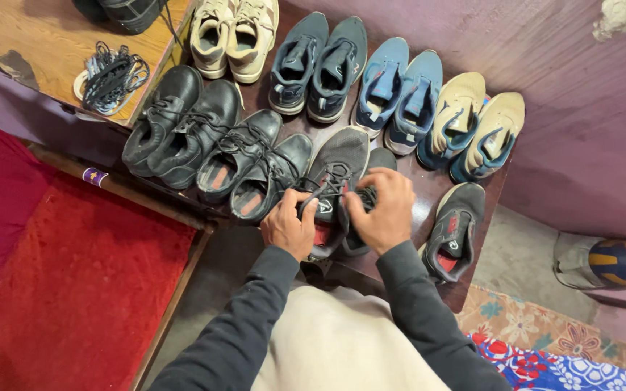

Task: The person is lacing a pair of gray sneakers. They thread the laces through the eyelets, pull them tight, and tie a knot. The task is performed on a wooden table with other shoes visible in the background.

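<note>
both hands work on the grey trainer (338,170), front centre of the dark worktop (429,195). left hand (289,228) pinches its black lace (327,187) w/ fingers closed on it. right hand (382,210) curls over the 2nd grey trainer (380,158) just beside; can't tell what its grip holds, fingers hidden. black leather shoes (244,163) sit touching on the left, single dark trainer (454,232) near on the right. blue pair (398,90) in back row. loose laces (110,76) on wooden desk (45,36), well apart. ball (619,262) on the floor to the right.
</note>
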